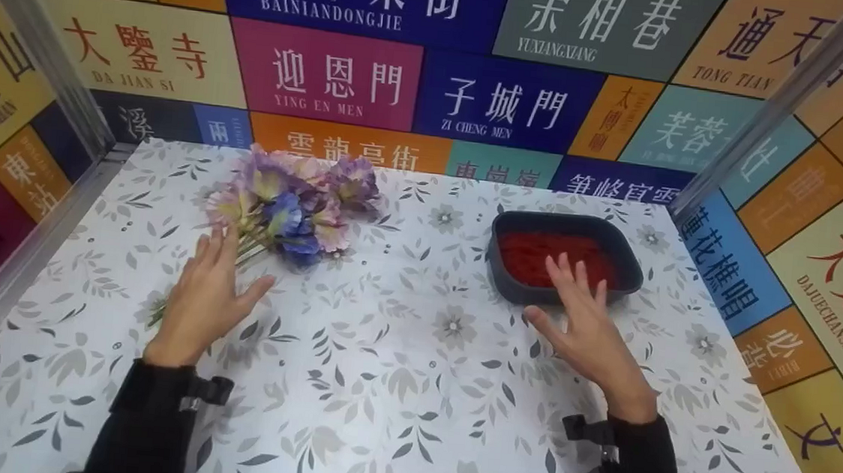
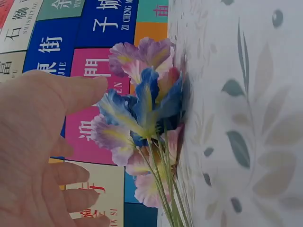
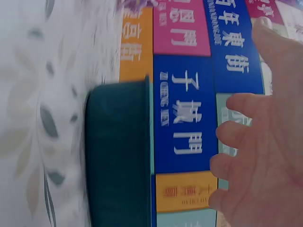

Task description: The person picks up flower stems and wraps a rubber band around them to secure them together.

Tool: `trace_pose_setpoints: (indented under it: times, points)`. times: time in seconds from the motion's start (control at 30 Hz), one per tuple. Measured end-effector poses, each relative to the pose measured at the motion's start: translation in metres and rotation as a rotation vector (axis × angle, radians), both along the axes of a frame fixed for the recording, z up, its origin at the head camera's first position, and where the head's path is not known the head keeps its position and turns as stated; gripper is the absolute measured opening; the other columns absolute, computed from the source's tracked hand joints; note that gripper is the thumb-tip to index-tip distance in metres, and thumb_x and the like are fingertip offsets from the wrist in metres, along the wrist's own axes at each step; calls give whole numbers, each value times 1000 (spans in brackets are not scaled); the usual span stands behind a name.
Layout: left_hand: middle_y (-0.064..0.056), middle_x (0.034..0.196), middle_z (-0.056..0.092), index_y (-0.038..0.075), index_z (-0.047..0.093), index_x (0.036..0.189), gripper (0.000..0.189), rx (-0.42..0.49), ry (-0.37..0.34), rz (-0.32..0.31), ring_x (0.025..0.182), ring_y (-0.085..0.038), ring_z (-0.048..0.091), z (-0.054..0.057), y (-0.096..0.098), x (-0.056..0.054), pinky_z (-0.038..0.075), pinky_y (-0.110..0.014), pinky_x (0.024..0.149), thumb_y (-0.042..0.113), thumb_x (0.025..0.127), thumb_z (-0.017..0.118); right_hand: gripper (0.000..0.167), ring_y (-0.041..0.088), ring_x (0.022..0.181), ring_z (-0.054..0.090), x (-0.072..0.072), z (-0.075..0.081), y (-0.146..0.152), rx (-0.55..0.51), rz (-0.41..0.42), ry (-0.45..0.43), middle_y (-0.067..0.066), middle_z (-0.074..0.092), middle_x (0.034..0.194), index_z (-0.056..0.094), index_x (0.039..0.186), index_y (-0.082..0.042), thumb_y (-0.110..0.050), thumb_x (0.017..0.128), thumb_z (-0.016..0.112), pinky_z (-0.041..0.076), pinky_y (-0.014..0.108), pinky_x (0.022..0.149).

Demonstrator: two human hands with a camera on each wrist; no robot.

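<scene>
A bunch of artificial flowers (image 1: 292,207), purple, pink and blue with thin green stems, lies at the back left of the table. My left hand (image 1: 202,294) hovers over the stems with fingers extended and thumb apart; the left wrist view shows a gap between this hand (image 2: 52,142) and the flowers (image 2: 147,109). To the right stands a dark rectangular tub (image 1: 512,285) with something red (image 1: 540,257) inside, too indistinct to name. Above its near edge is my right hand (image 1: 590,336), fingers spread and holding nothing. The right wrist view shows the tub's side (image 3: 118,156) apart from the palm.
A white tabletop (image 1: 396,370) with a grey leaf and flower print lies under everything. Colourful panels (image 1: 343,80) with Chinese lettering stand behind and at both sides. Metal posts (image 1: 59,65) rise at the back corners.
</scene>
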State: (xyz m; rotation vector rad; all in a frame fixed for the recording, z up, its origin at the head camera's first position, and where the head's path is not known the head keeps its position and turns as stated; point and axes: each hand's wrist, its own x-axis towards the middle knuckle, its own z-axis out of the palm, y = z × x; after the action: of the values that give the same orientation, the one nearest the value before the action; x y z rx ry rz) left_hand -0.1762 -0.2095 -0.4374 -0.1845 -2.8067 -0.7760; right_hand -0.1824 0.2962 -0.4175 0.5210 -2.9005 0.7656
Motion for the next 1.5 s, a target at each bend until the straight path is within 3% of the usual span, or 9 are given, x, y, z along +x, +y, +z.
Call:
trace_pose_setpoints:
  times: [0.2, 0.3, 0.43, 0.63, 0.77, 0.83, 1.03, 1.17, 1.5]
  points:
    - [-42, 154, 21, -8, 10, 157, 106, 14, -207, 15, 138, -61, 27, 10, -25, -24, 28, -72, 107, 50, 92, 71, 87, 31, 150, 26, 3, 4, -19, -194, 62, -20, 12, 27, 164, 26, 159, -6, -35, 93, 75, 18, 52, 122]
    - [-42, 154, 22, -9, 8, 157, 117, 7, -351, -4, 131, -59, 38, 12, -31, -40, 34, -68, 106, 60, 87, 71, 89, 30, 150, 26, 4, 0, -30, -265, 95, -143, 13, 24, 164, 22, 160, -4, -34, 94, 74, 22, 50, 120]
    - [-43, 150, 28, -15, 12, 153, 124, -30, -456, -26, 128, -57, 42, 13, -35, -57, 35, -65, 108, 66, 82, 73, 91, 29, 151, 21, 2, -9, -45, -375, 180, -333, 15, 19, 165, 17, 159, 1, -31, 95, 73, 21, 45, 121]
    - [-43, 141, 42, -18, 27, 149, 115, -34, -531, 3, 116, -49, 54, 14, -35, -75, 39, -63, 105, 62, 83, 75, 94, 33, 151, 19, -6, -21, -68, -486, 295, -563, 22, 16, 165, 13, 157, 6, -31, 95, 73, 22, 46, 120]
    - [-32, 105, 62, -16, 56, 125, 86, -59, -542, 40, 84, -34, 55, 12, -31, -82, 49, -50, 79, 58, 84, 75, 96, 34, 151, 19, -11, -27, -82, -524, 310, -659, 21, 15, 165, 12, 158, 5, -33, 95, 73, 24, 50, 119]
    - [-28, 99, 62, -14, 59, 116, 76, -72, -537, 50, 81, -36, 57, 10, -28, -83, 49, -48, 74, 55, 86, 74, 96, 34, 151, 21, -13, -30, -89, -539, 307, -694, 20, 15, 166, 12, 159, 4, -32, 95, 74, 25, 49, 119]
    - [-42, 133, 50, -18, 43, 139, 87, -53, -548, 109, 117, -57, 53, 5, -21, -86, 46, -62, 95, 48, 89, 70, 91, 29, 152, 21, -16, -41, -109, -596, 318, -789, 19, 18, 165, 13, 159, 4, -29, 97, 72, 21, 40, 121]
    - [-41, 136, 48, -17, 41, 141, 85, -39, -558, 164, 121, -57, 51, -1, -14, -92, 45, -62, 99, 42, 88, 71, 88, 28, 151, 24, -17, -47, -126, -621, 339, -812, 21, 23, 163, 16, 158, 5, -28, 97, 71, 21, 38, 121]
    - [-39, 138, 48, -20, 44, 137, 77, 83, -647, 140, 124, -49, 50, -2, 16, -104, 42, -53, 107, 35, 88, 68, 98, 22, 151, 23, -22, -51, -154, -626, 328, -851, 14, 18, 166, 14, 159, 0, -29, 91, 78, 22, 32, 120]
